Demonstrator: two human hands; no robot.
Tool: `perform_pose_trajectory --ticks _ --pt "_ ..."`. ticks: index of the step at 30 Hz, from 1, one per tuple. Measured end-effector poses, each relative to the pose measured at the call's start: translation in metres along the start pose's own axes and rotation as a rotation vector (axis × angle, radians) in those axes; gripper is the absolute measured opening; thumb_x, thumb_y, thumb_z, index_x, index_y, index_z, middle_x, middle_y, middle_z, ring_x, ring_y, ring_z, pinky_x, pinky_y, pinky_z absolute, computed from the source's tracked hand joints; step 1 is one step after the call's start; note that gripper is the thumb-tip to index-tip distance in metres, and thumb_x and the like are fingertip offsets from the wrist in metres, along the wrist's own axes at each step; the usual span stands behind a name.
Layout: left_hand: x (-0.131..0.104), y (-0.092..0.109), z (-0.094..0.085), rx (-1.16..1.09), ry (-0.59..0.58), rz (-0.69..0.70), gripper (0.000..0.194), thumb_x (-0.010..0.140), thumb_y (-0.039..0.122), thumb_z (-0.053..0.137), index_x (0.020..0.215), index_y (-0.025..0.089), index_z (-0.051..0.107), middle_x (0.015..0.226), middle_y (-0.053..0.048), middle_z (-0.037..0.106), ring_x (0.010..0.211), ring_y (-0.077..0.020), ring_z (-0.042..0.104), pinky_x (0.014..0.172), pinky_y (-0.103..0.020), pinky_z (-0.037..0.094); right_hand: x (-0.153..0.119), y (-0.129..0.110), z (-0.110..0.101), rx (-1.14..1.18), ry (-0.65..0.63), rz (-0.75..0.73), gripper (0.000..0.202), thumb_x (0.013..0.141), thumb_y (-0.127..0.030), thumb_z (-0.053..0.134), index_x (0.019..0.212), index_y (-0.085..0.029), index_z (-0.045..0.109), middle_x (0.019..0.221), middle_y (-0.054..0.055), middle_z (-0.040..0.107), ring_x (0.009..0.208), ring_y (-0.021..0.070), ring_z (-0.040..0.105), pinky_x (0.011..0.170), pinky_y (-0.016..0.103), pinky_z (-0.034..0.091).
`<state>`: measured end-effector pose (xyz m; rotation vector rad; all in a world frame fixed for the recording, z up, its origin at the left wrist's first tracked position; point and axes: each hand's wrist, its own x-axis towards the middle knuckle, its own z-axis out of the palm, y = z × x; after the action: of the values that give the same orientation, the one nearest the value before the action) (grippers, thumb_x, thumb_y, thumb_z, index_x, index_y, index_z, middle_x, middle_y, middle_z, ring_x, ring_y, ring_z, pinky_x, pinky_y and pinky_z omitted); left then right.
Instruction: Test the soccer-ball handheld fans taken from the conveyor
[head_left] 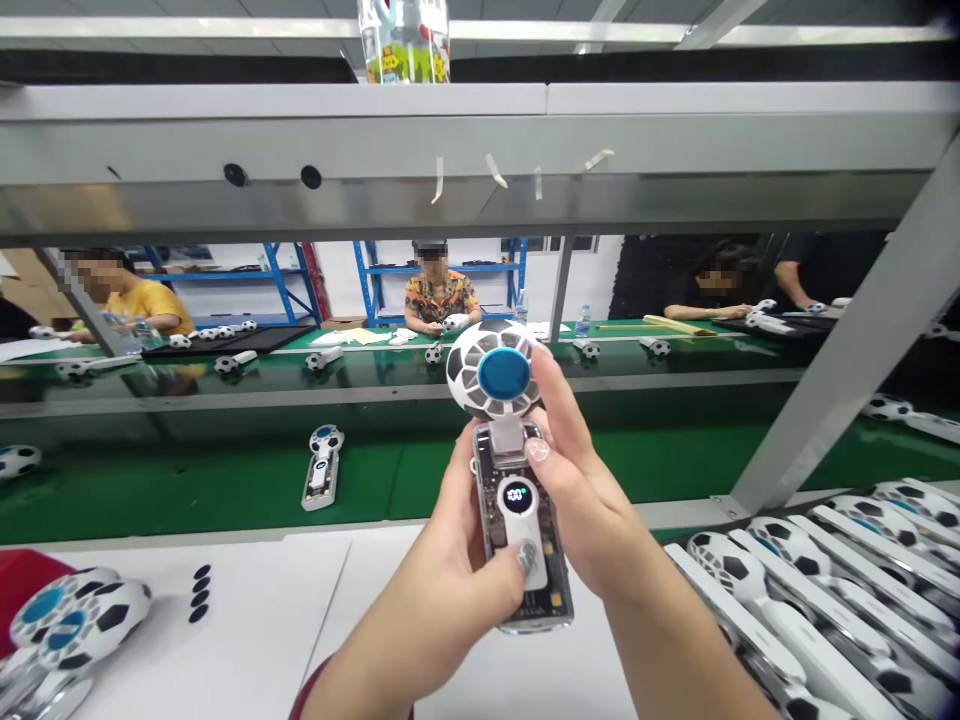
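A handheld fan [513,470] stands upright between the two hands, its football-patterned head on top and its see-through body below, with a lit round display facing the viewer. The left hand [450,575] is closed around the body from the left, thumb pressed on the white panel under the display. The right hand [592,500] grips from the right, its thumb by the neck and its index finger extended along the right edge of the head. So the fan sits clasped by both, above the white worktop [255,610].

Just left of the worktop's middle are four black discs [199,593]; at the near left, more fans [97,620] overlap. Many others lie in rows [795,560] at the near right. Beyond, a single fan [322,470] rests on the green belt [405,490]. At the far side sits a person in a patterned shirt [450,292].
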<state>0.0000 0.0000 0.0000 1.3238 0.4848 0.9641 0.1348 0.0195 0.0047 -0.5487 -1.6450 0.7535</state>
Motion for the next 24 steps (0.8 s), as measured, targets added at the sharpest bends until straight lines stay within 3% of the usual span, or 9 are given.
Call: perform_pose_trajectory --ticks 6,11,17,21,22,24 --pt "0.001 -0.009 -0.004 0.006 0.013 0.069 0.085 0.08 0.032 0.062 0.142 0.039 0.003 0.144 -0.006 0.034 0.125 -0.0281 0.041 0.094 -0.034 0.046 0.001 0.002 0.001 0.002 -0.005 0.003 0.052 0.094 -0.023 0.031 0.135 -0.053 0.02 0.142 -0.016 0.033 0.133 0.0176 0.03 0.112 0.044 0.025" --pt "0.0 0.0 -0.001 0.019 0.025 -0.022 0.086 0.082 0.03 0.06 0.142 0.038 0.0 0.146 -0.006 0.031 0.127 -0.0274 0.039 0.1 -0.036 0.041 0.001 0.001 0.0 -0.026 -0.029 0.034 0.059 0.093 -0.02 0.036 0.137 -0.052 0.013 0.142 -0.012 0.034 0.131 0.0181 0.034 0.11 0.044 0.029" --pt "-0.002 0.005 -0.001 0.052 0.032 -0.029 0.085 0.083 0.03 0.058 0.142 0.038 -0.003 0.149 -0.004 0.023 0.129 -0.0275 0.035 0.1 -0.034 0.04 0.0 0.0 0.003 -0.007 0.002 0.063 0.064 0.09 -0.022 0.045 0.138 -0.049 0.012 0.143 -0.009 0.034 0.131 0.0189 0.034 0.109 0.042 0.03" --pt "-0.003 0.004 -0.002 0.083 0.021 -0.054 0.084 0.084 0.026 0.056 0.141 0.04 -0.004 0.148 -0.004 0.025 0.126 -0.0277 0.039 0.095 -0.035 0.045 0.004 -0.002 0.006 0.2 0.075 0.195 0.079 0.086 -0.027 0.052 0.14 -0.043 -0.005 0.137 0.0 0.043 0.121 0.0194 0.047 0.101 0.042 0.041" --pt "-0.004 0.003 -0.002 0.096 0.009 -0.074 0.084 0.084 0.025 0.055 0.141 0.041 -0.005 0.148 -0.004 0.027 0.125 -0.0281 0.041 0.093 -0.036 0.047 0.005 -0.002 0.006 0.282 0.087 0.25 0.082 0.085 -0.029 0.054 0.141 -0.041 -0.005 0.132 0.002 0.048 0.114 0.0201 0.053 0.096 0.042 0.046" --pt "-0.005 0.0 -0.003 0.139 -0.018 -0.099 0.083 0.085 0.022 0.053 0.141 0.041 -0.005 0.147 -0.004 0.029 0.122 -0.0287 0.044 0.091 -0.038 0.048 0.008 -0.002 0.001 0.417 0.041 0.374 0.075 0.081 -0.033 0.06 0.141 -0.031 0.016 0.118 0.007 0.059 0.098 0.0219 0.062 0.084 0.042 0.052"
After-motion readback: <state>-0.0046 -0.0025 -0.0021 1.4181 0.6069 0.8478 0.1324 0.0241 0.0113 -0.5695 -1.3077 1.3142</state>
